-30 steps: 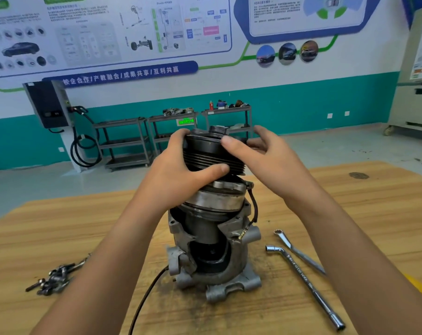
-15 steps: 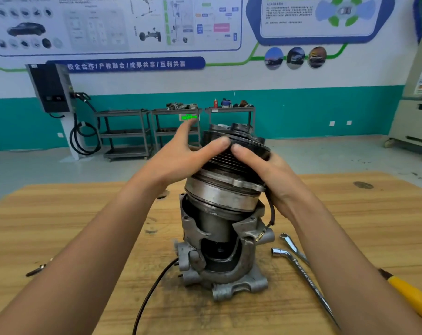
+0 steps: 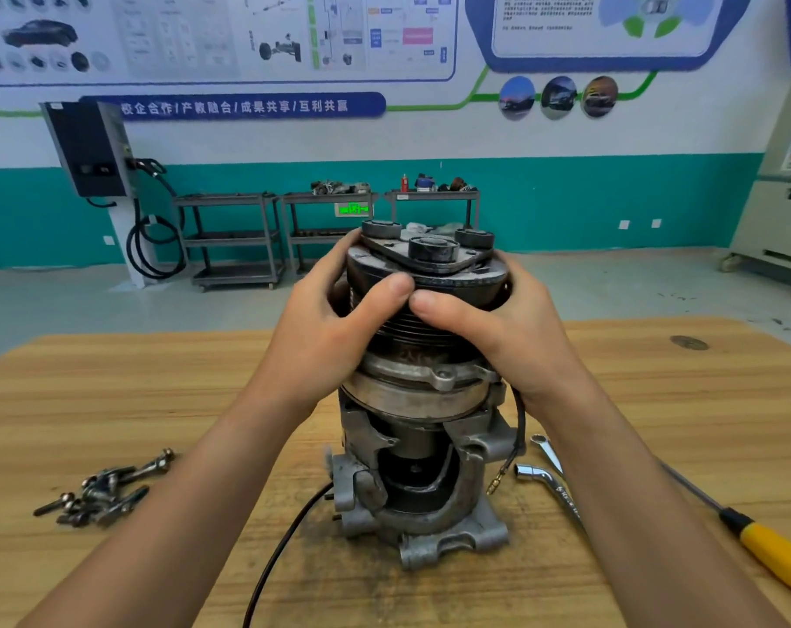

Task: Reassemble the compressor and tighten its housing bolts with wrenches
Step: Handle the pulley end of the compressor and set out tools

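We see the grey compressor (image 3: 423,496) standing upright on the wooden table (image 3: 113,378), its black pulley (image 3: 473,276) on top; bolts (image 3: 101,491) lie left, two wrenches (image 3: 548,480) right.

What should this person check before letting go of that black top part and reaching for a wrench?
1. Grip: left hand and right hand both hold the black pulley: ok.
2. Seating: black pulley fully down on the housing: cannot tell.
3. Stance: housing upright on the table: ok.
4. Fastening: not ok, the bolts lie loose at left.
5. Tools: wrenches lie right of the housing: ok.
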The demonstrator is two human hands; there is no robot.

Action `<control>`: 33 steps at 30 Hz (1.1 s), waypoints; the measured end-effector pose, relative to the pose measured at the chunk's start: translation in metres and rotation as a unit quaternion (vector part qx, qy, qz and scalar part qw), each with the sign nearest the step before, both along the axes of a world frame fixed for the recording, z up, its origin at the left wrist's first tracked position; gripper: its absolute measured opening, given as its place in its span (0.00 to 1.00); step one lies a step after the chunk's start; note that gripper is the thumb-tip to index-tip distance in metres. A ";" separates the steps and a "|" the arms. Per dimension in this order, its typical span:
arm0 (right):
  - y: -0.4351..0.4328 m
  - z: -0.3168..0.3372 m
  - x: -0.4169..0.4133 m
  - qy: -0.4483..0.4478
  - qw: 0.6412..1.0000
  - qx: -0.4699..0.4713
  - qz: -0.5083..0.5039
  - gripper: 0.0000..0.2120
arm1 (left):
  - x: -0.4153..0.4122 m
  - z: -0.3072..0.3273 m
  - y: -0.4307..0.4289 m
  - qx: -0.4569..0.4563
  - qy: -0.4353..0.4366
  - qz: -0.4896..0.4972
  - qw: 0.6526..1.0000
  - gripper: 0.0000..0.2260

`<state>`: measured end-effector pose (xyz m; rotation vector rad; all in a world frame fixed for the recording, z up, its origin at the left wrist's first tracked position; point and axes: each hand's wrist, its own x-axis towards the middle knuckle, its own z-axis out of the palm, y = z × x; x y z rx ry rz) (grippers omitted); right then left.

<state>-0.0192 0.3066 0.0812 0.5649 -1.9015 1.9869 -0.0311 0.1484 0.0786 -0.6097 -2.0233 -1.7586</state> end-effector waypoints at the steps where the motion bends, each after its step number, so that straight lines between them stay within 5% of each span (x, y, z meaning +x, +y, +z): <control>1: 0.000 0.000 0.000 0.004 1.000 0.002 -0.006 0.38 | 0.000 -0.001 0.000 0.010 0.004 -0.002 1.000 0.20; 8: -0.002 0.001 -0.003 -0.006 0.999 0.015 -0.032 0.39 | -0.004 -0.002 0.004 0.066 0.004 -0.010 0.998 0.32; 25: 0.001 0.005 -0.010 0.003 0.997 0.075 0.019 0.31 | 0.000 -0.021 0.002 0.075 0.007 -0.014 0.997 0.35; 33: 0.004 -0.010 -0.010 -0.017 1.000 0.019 0.009 0.31 | 0.001 -0.013 0.004 -0.031 0.011 -0.005 0.999 0.10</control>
